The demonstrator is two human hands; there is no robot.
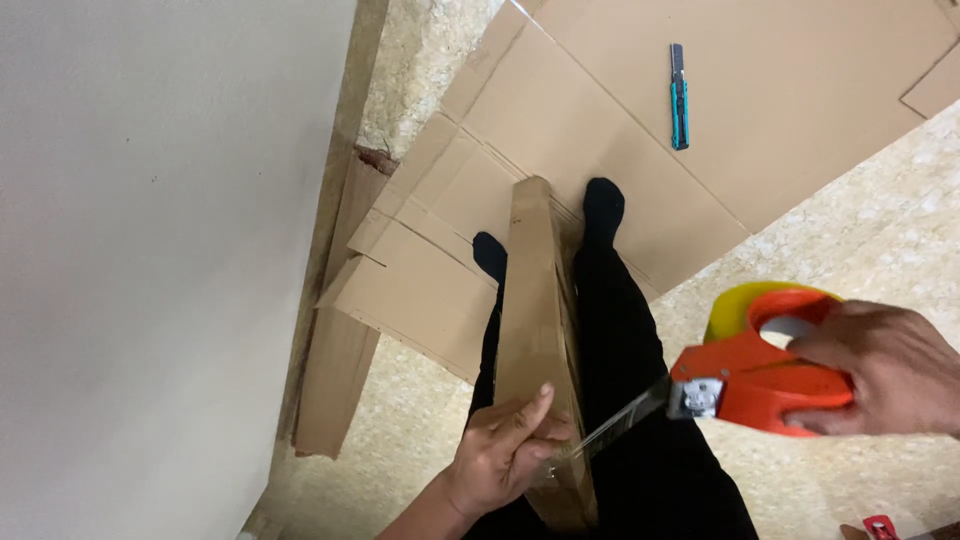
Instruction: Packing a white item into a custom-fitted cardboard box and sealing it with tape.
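Observation:
My left hand (505,450) grips the near end of a flattened, folded cardboard box (535,300) that stands upright between my legs. My right hand (885,368) is closed around an orange tape dispenser (760,375) with a yellowish roll, held to the right of the box. A strip of clear tape (615,425) stretches from the dispenser's mouth to the box edge under my left thumb. My black-trousered legs (630,330) and black socks are below the box.
Large flattened cardboard sheets (720,110) lie on the speckled floor ahead, with a teal utility knife (679,95) resting on them. A white wall (150,250) fills the left side. More cardboard leans at the wall's base. A small red object (880,527) sits at the bottom right.

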